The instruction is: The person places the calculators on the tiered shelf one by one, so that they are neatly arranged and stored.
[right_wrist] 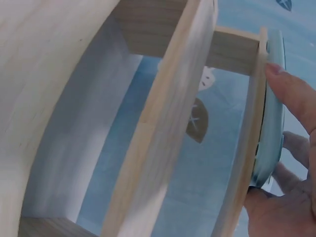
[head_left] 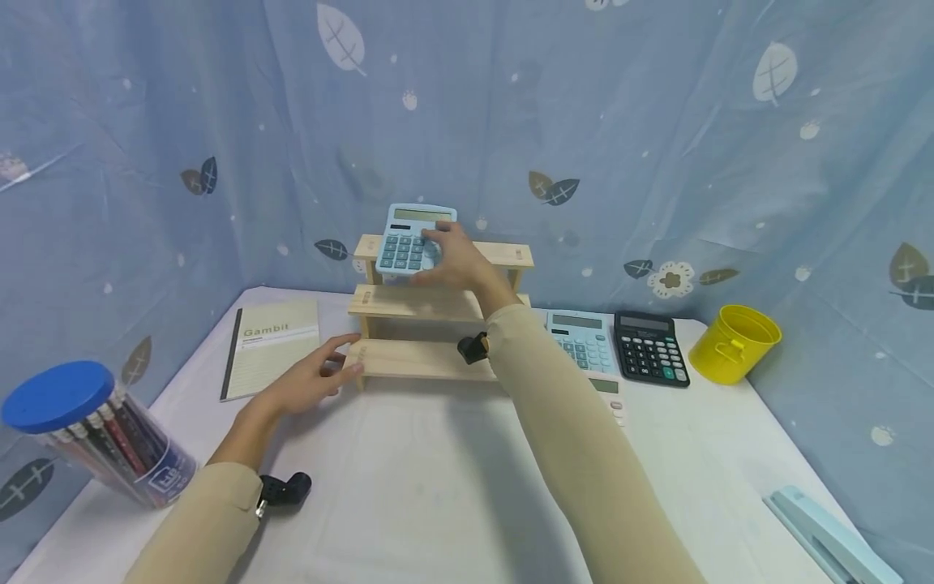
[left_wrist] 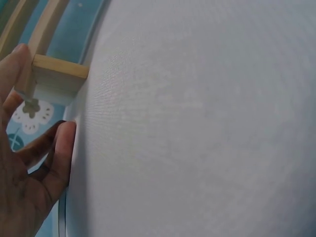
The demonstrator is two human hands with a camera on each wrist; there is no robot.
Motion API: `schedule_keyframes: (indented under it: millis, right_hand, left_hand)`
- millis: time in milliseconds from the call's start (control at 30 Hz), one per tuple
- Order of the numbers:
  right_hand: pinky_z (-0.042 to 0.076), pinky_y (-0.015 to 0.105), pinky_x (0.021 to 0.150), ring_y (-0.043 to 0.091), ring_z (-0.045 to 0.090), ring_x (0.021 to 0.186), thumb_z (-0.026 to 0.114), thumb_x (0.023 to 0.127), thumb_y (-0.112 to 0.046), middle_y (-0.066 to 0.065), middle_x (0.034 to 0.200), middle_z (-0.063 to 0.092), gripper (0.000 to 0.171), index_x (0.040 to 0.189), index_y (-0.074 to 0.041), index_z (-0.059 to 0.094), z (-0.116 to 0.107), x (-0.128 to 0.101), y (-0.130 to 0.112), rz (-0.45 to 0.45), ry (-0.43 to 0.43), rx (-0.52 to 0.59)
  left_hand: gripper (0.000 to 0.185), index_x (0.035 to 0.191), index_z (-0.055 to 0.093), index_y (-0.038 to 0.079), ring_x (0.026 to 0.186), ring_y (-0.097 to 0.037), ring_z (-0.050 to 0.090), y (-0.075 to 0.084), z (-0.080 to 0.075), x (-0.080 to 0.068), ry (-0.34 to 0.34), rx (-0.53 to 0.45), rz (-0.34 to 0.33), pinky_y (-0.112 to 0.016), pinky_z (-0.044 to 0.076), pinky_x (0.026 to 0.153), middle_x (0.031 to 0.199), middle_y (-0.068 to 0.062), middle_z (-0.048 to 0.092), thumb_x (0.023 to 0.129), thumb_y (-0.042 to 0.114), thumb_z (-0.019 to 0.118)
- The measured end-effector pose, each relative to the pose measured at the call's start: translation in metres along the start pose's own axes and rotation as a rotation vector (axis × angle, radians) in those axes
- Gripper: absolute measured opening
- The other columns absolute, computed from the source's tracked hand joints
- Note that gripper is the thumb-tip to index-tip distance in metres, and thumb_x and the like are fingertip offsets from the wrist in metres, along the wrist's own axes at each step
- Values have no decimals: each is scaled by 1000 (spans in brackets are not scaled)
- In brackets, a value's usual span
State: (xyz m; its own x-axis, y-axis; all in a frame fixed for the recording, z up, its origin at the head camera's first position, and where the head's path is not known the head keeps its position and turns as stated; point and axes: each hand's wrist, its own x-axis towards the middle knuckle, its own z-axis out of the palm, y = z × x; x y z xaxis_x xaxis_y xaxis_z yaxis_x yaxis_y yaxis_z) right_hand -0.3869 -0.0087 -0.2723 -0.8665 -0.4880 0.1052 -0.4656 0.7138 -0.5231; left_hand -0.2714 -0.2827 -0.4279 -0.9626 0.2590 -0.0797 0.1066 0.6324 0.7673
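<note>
In the head view my right hand (head_left: 456, 258) holds a light blue calculator (head_left: 404, 242) at the left part of the top shelf of a wooden three-tier rack (head_left: 423, 302). Its display and keys face me. Seen edge-on in the right wrist view, the calculator (right_wrist: 271, 113) stands against the top tier's edge, with my fingers (right_wrist: 291, 91) along its side. My left hand (head_left: 310, 377) is at the left end of the bottom tier, thumb at the front edge, another finger by the corner. The left wrist view shows the thumb overlapping the shelf end (left_wrist: 59, 66) and the other fingers bent below.
Right of the rack lie another light blue calculator (head_left: 584, 339), a black one (head_left: 649, 349) and a pale one (head_left: 609, 391) partly behind my sleeve. Beyond stands a yellow bucket (head_left: 722, 357). A stapler (head_left: 832, 535), a notebook (head_left: 273, 345) and a blue-lidded pencil tub (head_left: 124, 446) are also there.
</note>
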Motion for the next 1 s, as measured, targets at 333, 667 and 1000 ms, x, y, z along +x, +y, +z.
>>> schedule_keyframes:
  millis: [333, 667, 1000]
  right_hand:
    - [13, 50, 128, 35, 7, 159, 72, 97, -37, 8, 173, 7, 83, 163, -14, 28, 5, 5, 2, -37, -39, -82]
    - [8, 58, 126, 49, 2, 156, 71, 98, -36, 9, 173, 4, 83, 164, -16, 26, 5, -1, -1, -60, -28, -116]
    - [11, 50, 128, 34, 9, 159, 67, 100, -34, 13, 171, 17, 78, 164, -15, 26, -10, -24, 4, -163, -50, -123]
  left_hand:
    - [75, 164, 22, 26, 115, -36, 66, -1, 3, 0, 9, -13, 1, -42, 57, 85, 153, -30, 39, 103, 54, 56]
    - [75, 164, 21, 28, 121, -39, 63, -1, 0, -5, 15, 4, -2, -46, 56, 90, 153, -28, 39, 103, 56, 55]
    - [75, 164, 21, 28, 116, -37, 65, 0, 2, -5, 9, -2, -6, -46, 56, 89, 153, -28, 38, 103, 55, 55]
